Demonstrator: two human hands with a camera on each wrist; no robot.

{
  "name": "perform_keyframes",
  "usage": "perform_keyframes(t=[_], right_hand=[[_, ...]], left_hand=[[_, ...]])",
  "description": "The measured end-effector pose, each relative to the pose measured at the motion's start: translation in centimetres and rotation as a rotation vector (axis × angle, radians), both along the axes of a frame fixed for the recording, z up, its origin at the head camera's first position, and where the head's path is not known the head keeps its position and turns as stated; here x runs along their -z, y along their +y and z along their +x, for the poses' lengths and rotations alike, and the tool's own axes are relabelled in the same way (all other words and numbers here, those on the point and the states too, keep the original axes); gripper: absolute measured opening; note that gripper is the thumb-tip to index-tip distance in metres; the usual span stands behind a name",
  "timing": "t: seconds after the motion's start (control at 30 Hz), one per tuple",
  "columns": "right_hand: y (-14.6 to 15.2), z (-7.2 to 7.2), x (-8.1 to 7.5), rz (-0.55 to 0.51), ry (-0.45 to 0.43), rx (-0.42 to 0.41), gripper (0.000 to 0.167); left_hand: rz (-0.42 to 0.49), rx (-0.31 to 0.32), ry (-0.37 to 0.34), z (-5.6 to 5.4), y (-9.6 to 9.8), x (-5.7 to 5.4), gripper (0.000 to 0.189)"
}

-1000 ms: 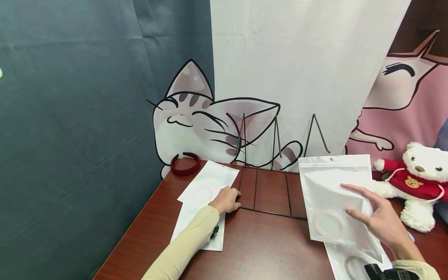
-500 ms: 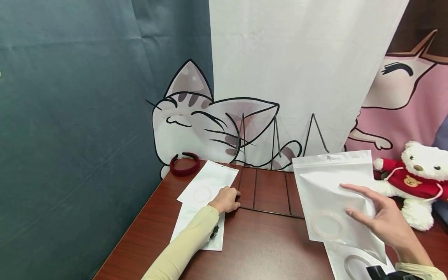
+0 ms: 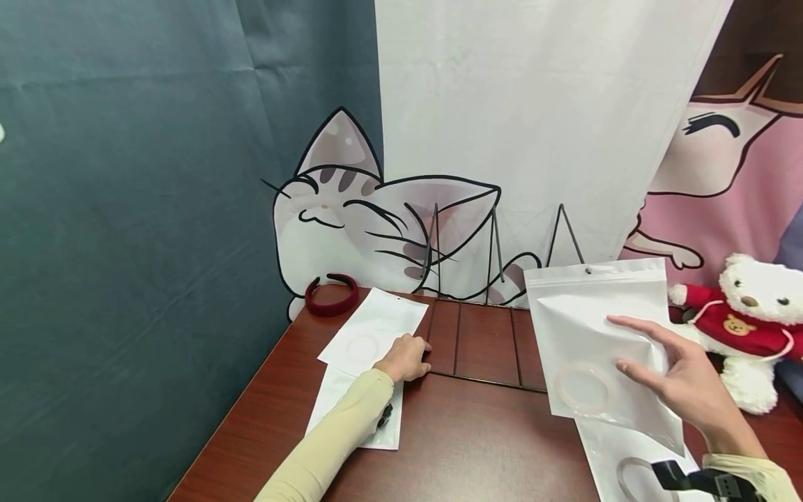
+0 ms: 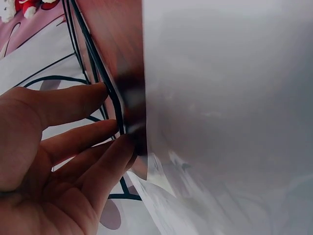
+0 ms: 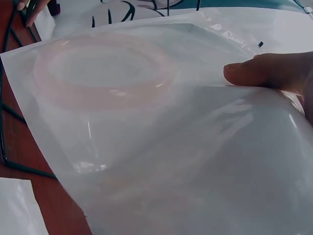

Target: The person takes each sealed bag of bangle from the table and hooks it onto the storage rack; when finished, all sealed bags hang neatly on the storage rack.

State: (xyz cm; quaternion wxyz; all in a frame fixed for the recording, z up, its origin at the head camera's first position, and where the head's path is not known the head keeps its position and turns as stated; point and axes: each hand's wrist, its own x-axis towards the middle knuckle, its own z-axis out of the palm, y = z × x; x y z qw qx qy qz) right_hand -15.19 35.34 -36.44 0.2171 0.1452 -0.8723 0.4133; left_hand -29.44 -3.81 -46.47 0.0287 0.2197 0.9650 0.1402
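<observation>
My right hand [image 3: 690, 383] holds a white zip-top pouch [image 3: 596, 324] upright by its right side, thumb in front. A pale ring outline shows through the pouch's lower part, also plain on the pouch [image 5: 137, 147] in the right wrist view. The hang hole at its top edge is right at the tip of a wire hook [image 3: 572, 233]. This hook belongs to a black wire display rack [image 3: 488, 381] on the table. My left hand [image 3: 404, 358] grips the rack's left side; in the left wrist view its fingers [image 4: 73, 105] pinch the dark wire.
Two white pouches [image 3: 383, 317] overlap under and beside my left forearm. Another pouch [image 3: 617, 446] lies at front right. A dark red headband [image 3: 332, 307] sits at the back left, and a white teddy bear [image 3: 749, 335] at right. Printed cloth [image 3: 533, 104] hangs behind the rack.
My right hand has raised the pouch slightly and brought its top hole to the hook's tip. The left hand stays on the rack.
</observation>
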Motion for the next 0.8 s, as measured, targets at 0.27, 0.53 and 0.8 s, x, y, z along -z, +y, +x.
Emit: perform_keyframes(t=[0.27, 0.53, 0.8], right_hand=[[0.4, -1.3, 0.4, 0.009, -0.008, 0.023, 0.066], [0.6, -4.1, 0.1, 0.025, -0.023, 0.028, 0.067], [0.8, -7.1, -0.4, 0.036, -0.058, 0.053, 0.068]], left_hand=[[0.008, -0.004, -0.012, 0.1, 0.1, -0.2, 0.034], [-0.003, 0.013, 0.01, 0.1, 0.0, -0.3, 0.035], [-0.013, 0.025, 0.031, 0.2, 0.0, -0.4, 0.035]])
